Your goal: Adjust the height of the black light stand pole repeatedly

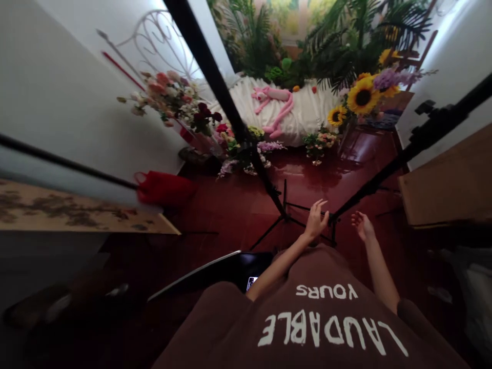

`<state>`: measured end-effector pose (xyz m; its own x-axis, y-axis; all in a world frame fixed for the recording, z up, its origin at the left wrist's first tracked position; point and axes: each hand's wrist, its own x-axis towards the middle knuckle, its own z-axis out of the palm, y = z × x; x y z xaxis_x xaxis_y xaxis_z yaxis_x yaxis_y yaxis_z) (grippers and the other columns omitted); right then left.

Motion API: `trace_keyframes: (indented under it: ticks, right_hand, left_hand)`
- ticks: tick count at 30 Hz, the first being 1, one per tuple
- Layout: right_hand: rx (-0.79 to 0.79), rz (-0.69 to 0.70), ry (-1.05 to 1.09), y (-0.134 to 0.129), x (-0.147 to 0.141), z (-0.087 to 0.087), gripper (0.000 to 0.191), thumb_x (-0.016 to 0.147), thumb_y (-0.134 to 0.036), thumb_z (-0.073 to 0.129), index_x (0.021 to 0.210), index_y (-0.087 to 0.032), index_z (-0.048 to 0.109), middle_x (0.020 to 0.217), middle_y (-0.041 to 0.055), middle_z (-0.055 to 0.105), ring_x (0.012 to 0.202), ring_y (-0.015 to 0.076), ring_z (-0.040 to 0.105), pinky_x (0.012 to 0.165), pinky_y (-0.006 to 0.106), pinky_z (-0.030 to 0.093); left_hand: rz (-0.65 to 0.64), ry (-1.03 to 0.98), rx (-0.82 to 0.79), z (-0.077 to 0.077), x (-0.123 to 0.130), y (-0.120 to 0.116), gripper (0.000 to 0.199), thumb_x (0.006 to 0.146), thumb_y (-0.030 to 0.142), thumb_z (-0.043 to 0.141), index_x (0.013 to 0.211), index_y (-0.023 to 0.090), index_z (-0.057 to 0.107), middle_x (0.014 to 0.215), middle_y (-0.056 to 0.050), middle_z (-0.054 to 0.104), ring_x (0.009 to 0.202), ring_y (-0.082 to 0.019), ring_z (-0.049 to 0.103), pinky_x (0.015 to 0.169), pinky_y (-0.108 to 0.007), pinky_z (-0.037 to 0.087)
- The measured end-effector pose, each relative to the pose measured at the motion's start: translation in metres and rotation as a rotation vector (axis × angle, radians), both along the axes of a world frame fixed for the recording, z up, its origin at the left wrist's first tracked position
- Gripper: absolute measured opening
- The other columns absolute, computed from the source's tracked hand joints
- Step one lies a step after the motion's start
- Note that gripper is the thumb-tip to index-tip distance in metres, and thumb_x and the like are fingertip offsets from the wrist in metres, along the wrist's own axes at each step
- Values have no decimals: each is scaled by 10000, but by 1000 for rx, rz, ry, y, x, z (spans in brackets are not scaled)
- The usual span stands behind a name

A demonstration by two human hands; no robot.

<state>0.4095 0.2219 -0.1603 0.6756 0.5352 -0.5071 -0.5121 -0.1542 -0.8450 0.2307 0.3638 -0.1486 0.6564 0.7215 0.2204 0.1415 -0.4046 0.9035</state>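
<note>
My left hand [316, 220] is held out in front of my body, palm inward, its fingers stretched and apart with nothing in them. To its right, my right hand [362, 226] is also raised, fingers loosely bent and spread, and it holds nothing. Between and beyond my hands stand the legs of black tripod stands; the lower end of the right stand's pole [369, 187] shows close to both hands. Another black pole [230, 102] slants up to the left of my left hand. Whether either hand touches a stand I cannot tell.
A pink plush toy [277, 96] lies on white draped cloth [307, 118] at the back. Sunflowers [361, 96] stand right, mixed flowers [169, 92] left. A red bag [165, 188] hangs left. A cardboard panel [449, 179] leans right. A lit phone [251, 283] lies by my left forearm.
</note>
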Motion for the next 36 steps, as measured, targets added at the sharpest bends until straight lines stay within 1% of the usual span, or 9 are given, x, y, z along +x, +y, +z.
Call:
trace_keyframes:
  ticks: [3,6,10,14,19,25,30,33,36]
  right_hand:
    - [-3,-195,-20,-4,20,23,211,782,-436,666,825,-244,591,668,-12,687,517,119,608,468,213,458]
    - [82,-205,-90,-1,55,52,311,834,-540,634,848,-234,585,689,-3,695,543,122,619,482,211,447]
    - [45,-45,-127,1,103,84,393,872,-590,584,761,-215,547,662,14,667,547,119,608,462,203,401]
    - [33,184,35,-2,126,100,348,880,-505,585,732,-193,547,562,-17,552,440,77,448,382,184,249]
    - [118,304,139,4,131,102,362,915,-416,534,629,-221,428,482,-88,319,418,65,256,389,180,172]
    - [-10,473,-105,8,162,106,161,800,-262,673,709,-191,561,617,-37,579,515,77,451,507,201,354]
    - [-153,711,-595,2,188,123,266,643,-349,842,735,-184,654,660,-24,627,590,101,531,554,216,389]
    - [-200,630,-965,-1,178,125,286,664,-401,848,735,-202,655,694,-13,617,612,114,519,594,239,420]
    - [-267,445,-1254,-6,156,112,202,778,-364,774,762,-215,639,851,34,643,748,154,580,695,267,473]
  left_hand:
    - [-124,-83,-34,19,41,-3,360,976,352,496,1290,189,563,1335,-161,624,1285,-250,593,1103,-473,484]
    - [-294,-163,-125,44,93,1,380,1006,395,450,1309,178,524,1311,-168,642,1172,-216,663,1011,-408,544]
    - [-395,-224,-108,69,162,5,382,1013,407,453,1323,190,507,1329,-162,635,1189,-200,656,993,-356,542]
    - [-409,-158,-68,69,203,1,327,1014,385,455,1258,184,540,1102,-114,709,980,-179,706,884,-310,546]
    - [-322,-61,-14,58,211,-7,247,999,347,484,1154,174,565,1017,-108,712,907,-208,698,818,-313,515]
    - [-295,-34,49,60,212,-8,211,985,328,517,1134,193,579,1041,-107,714,934,-219,701,823,-305,501]
    - [-273,-36,29,58,217,-9,224,982,330,523,1149,188,568,1015,-117,716,924,-234,700,824,-327,509]
    - [-273,-41,24,57,218,-10,226,977,330,531,1149,187,564,1008,-116,713,923,-236,697,827,-332,510]
    - [-276,-39,28,58,218,-10,223,980,330,522,1141,180,560,1017,-120,706,914,-232,693,824,-332,508]
